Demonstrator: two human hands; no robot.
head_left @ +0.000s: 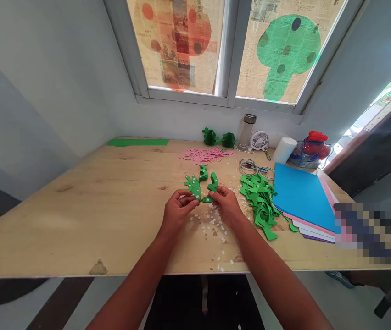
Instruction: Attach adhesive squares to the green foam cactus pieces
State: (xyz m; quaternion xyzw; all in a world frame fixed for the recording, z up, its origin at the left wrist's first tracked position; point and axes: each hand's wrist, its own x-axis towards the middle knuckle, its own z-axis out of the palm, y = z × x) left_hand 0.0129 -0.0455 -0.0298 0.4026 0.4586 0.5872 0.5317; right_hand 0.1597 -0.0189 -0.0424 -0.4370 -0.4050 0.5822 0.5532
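Cutout (192, 184) — green, lobed, white-flecked — sits pinched in the left hand (179, 208).

Pale wood with visible grain and knots across the worktop (88, 197), mostly smooth with a low sheen, rough-looking at a brown patch (98, 267) along the front edge. Matt, smooth sheet, either paper or thin foam, for the green cut-outs (192, 185), green scraps (260, 201), pink pieces (204, 156) and blue sheet (302, 195). Dull printed newspaper (245, 68) over the window. Clear, glossy sides on the bottle (244, 135), beneath a shiny, metal-looking lid (249, 118). Smooth white plastic, apparently, for the fan (259, 140).
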